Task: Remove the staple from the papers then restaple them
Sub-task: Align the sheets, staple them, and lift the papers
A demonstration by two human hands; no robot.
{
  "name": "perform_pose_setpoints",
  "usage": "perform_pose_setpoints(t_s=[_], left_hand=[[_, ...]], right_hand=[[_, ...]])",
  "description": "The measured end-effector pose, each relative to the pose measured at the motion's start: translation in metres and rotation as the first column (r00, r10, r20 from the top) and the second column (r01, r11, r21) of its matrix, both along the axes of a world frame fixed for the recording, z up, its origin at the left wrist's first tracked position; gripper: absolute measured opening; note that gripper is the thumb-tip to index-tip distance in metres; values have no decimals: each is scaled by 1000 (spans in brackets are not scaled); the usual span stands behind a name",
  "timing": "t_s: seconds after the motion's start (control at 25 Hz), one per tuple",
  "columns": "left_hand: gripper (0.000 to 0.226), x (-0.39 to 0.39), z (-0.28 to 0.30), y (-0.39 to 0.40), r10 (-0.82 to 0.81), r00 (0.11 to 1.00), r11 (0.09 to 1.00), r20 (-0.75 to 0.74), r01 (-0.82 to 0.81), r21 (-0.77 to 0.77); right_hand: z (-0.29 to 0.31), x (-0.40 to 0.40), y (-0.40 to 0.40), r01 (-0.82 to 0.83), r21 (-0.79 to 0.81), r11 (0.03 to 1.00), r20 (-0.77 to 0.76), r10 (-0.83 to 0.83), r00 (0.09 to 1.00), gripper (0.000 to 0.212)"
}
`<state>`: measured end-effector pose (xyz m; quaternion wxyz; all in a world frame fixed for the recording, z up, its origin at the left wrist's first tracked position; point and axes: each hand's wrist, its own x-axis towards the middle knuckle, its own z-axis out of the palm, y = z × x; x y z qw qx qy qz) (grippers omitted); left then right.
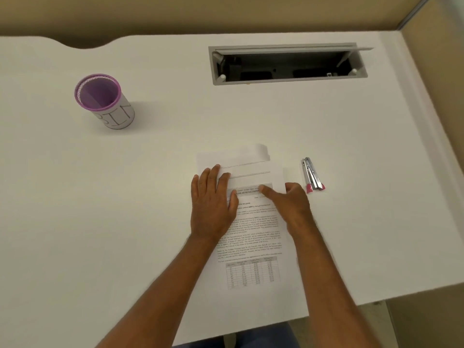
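Papers [253,222]: lying flat near front edge of surface [125,197], toward right-hand side, sheets fanned at far end so several top margins show stepped. Left hand [212,203] pressed flat on upper left of stack, fingers straight, nothing gripped. Right hand [288,202] laid on upper right portion, fingers extended across the heading, no grip closed on anything visible. Staple itself not discernible; too small to confirm present or removed. Stapler [312,175]: just beside right edge of papers, apart from them, near right hand, pink end toward front edge. Judged handling: sheets light, limp, prone to sliding on smooth surface and to tearing at stapled corner; best held down flat near top corner, squared before restapling. Purple-rimmed cup [104,101] well apart toward far left. Open cable tray [288,64] at far edge. Ample room left of papers; right edge of surface closer.
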<state>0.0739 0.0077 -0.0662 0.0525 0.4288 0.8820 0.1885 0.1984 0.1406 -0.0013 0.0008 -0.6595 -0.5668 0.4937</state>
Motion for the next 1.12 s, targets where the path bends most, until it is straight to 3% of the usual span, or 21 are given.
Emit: perform_pose_setpoints(t_s=[0.12,0.32,0.44,0.52,0.6,0.68,0.72,0.8,0.88,1.0,1.12], left_hand=[[49,1,1,0,-5,1000,1000,7,5,-5],[51,-2,2,-2,-12,998,1000,61,10,29],[68,-3,10,-5,40,952,965,304,-115,234],[87,-7,24,-8,87,783,867,616,-364,341],[101,-19,42,-8,70,510,730,857,-612,305],[97,-40,60,-10,-50,288,733,956,-640,231],[83,-49,72,-10,-136,238,782,962,-571,251],[47,-65,99,-3,-255,257,839,932,-421,345],[28,-76,136,8,-277,365,814,889,-402,419],[18,-84,188,20,-337,529,731,779,-374,571],[15,-85,208,22,-419,597,654,684,-325,684]], right_hand=[[3,-1,-1,14,-145,989,-137,-34,990,54],[7,12,-10,47,-106,993,-249,-72,966,47],[12,19,-19,-49,26,998,-281,54,958,33],[22,22,-21,-89,114,990,-331,122,936,28],[37,24,-19,-92,156,983,-443,153,883,26],[54,21,-14,-75,161,984,-547,152,823,27],[63,19,-12,-56,168,984,-582,145,800,27],[81,9,-5,-6,194,981,-633,130,763,26],[102,-2,3,38,245,969,-676,143,723,25],[135,-14,13,106,334,937,-732,187,655,27],[155,-19,18,137,409,902,-748,245,617,26]])
